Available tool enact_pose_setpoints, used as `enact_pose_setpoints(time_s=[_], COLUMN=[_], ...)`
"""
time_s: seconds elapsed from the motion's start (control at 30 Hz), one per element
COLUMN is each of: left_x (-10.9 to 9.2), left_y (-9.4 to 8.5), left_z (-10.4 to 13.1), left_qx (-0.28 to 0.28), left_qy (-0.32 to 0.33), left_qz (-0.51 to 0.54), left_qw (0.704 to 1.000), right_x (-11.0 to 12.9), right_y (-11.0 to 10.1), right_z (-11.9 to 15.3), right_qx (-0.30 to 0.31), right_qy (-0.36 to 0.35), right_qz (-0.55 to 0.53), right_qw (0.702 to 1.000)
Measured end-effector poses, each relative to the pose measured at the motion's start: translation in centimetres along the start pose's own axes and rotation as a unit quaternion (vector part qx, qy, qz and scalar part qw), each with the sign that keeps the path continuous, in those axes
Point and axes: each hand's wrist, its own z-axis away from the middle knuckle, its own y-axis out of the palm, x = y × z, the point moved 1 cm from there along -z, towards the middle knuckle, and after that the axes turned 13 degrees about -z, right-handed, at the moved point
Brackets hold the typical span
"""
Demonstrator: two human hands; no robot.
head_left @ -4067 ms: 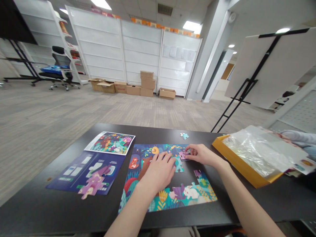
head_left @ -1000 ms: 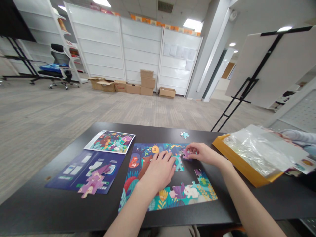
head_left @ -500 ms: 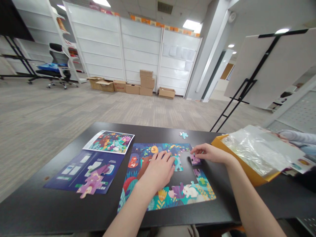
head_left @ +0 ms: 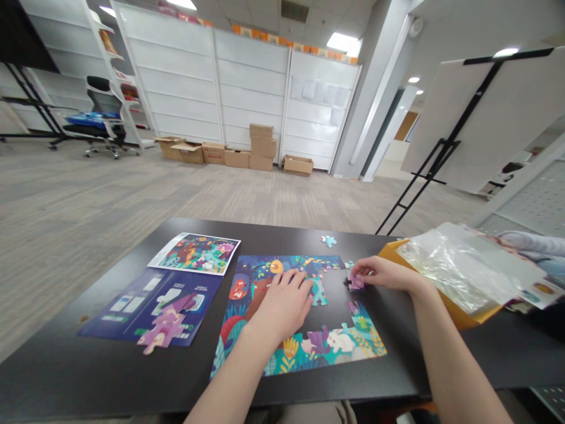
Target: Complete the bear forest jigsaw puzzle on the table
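A partly assembled jigsaw puzzle [head_left: 289,350] lies on the black table, with a gap right of its middle. My left hand [head_left: 289,297] rests flat on it, fingers spread. At the puzzle's right edge my right hand [head_left: 375,274] pinches a purple puzzle piece [head_left: 356,282]. Part of a small teal piece shows just behind those fingers. Farther back lies a loose light-blue piece [head_left: 329,241]. On the left, joined purple pieces [head_left: 163,331] sit on a dark blue sheet [head_left: 123,321], below a printed picture [head_left: 198,254].
At the table's right stands a yellow box [head_left: 445,303] with clear plastic wrapping [head_left: 459,271] over it. Beyond the table are cardboard boxes [head_left: 262,147], an office chair [head_left: 103,112] and a board on a black stand [head_left: 441,153].
My right hand has moved slightly right with the purple piece, away from the puzzle's edge, and the piece looks turned. My left hand has stayed in place.
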Motion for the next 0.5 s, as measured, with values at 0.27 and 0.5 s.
enact_pose_setpoints(time_s=[0.27, 0.5], left_x=[0.0, 0.0], left_y=[0.1, 0.0], left_z=[0.0, 0.0], left_qx=[0.001, 0.003], left_qy=[-0.003, 0.001], left_qz=[0.003, 0.010], left_qw=[1.000, 1.000], right_x=[-0.2, -3.8], right_y=[-2.8, -2.8], right_z=[3.3, 2.9], right_qx=[0.008, 0.001], right_qy=[0.025, 0.160], right_qz=[-0.070, 0.023], right_qw=[0.997, 0.987])
